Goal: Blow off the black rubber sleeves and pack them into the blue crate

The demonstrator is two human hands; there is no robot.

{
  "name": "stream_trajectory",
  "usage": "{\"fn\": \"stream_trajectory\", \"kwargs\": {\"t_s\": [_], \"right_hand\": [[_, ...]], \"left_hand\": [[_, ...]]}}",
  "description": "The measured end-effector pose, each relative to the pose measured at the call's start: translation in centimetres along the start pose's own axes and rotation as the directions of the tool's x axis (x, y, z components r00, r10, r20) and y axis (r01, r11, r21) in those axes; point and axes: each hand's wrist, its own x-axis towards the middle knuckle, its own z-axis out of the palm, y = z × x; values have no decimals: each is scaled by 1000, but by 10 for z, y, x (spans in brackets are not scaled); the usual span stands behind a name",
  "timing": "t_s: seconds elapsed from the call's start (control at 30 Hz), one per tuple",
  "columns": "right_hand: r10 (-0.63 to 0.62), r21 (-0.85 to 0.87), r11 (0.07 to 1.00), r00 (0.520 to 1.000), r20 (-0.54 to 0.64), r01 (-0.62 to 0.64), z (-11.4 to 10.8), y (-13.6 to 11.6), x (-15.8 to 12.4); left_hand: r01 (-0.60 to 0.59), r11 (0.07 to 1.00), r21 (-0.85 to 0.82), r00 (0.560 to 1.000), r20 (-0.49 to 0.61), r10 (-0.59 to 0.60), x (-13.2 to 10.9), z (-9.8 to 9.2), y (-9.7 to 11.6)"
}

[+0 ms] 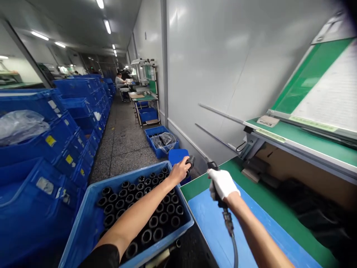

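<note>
My bare left hand reaches past the far right corner of a blue crate. Its fingers are closed around a black hollow cylindrical part. Many similar black tubular parts stand upright in the crate below my forearm, open ends up. In a white glove, my right hand grips a black air blow gun over the bench. The gun's thin nozzle points up and left, near the part but apart from it. A hose hangs from the handle's bottom.
A blue mat covers part of the green bench on the right. Above it runs a green shelf. Stacked blue crates line the left side. Ahead, another crate with plastic film sits by the wall; a person sits farther off.
</note>
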Motion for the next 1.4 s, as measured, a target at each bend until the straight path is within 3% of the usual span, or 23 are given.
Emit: {"fn": "stream_trajectory", "kwargs": {"t_s": [0.17, 0.3, 0.4, 0.5, 0.57, 0.63, 0.7, 0.77, 0.87, 0.97, 1.03, 1.1, 1.17, 1.33, 1.4], "right_hand": [[45, -3, 999, 998, -54, -45, -7, 2, 13], [95, -6, 995, 995, -17, -95, -7, 7, 20], [110, -18, 994, 992, -63, -111, 2, 7, 19], [107, -66, 992, 994, -25, -109, 17, 5, 17], [70, -47, 996, 992, -105, -75, 27, 4, 15], [70, -59, 995, 990, -125, -78, 33, 3, 13], [77, -69, 994, 991, -109, -85, 35, 2, 9], [67, -57, 996, 992, -111, -73, 34, 1, 4], [85, -73, 993, 995, -59, -89, 30, 1, 0], [54, -57, 996, 988, -142, -63, 26, 3, 1], [55, -71, 996, 994, -98, -62, 24, 6, 2], [65, -81, 994, 997, -44, -68, 22, 8, 4], [44, -59, 997, 997, -67, -48, 20, 9, 5], [56, -68, 996, 996, -75, -61, 16, 7, 11], [87, -93, 992, 996, -26, -89, 16, 8, 10]], "left_hand": [[-67, 998, -21, 997, 26, 67, -7, 17, -10], [-62, 992, -107, 998, -27, 59, -8, 29, -13], [-24, 975, -220, 996, -89, 4, -6, 28, -16], [52, 900, -432, 969, -197, -151, -1, 25, -19], [96, 778, -621, 909, -263, -322, 7, 24, -20], [129, 562, -817, 814, -237, -531, 15, 25, -21], [129, 254, -959, 693, -96, -714, 23, 29, -20], [94, 9, -996, 607, 50, -793, 27, 32, -19], [60, -154, -986, 590, 160, -792, 29, 38, -16], [-81, -548, -833, 591, 402, -699, 27, 43, -14], [-188, -744, -641, 576, 542, -612, 24, 46, -11], [-232, -798, -557, 549, 602, -580, 22, 48, -8], [-226, -810, -541, 540, 623, -567, 19, 50, -5], [-219, -863, -454, 573, 656, -491, 13, 54, 5], [-222, -865, -451, 583, 650, -488, 8, 52, 11]]}}
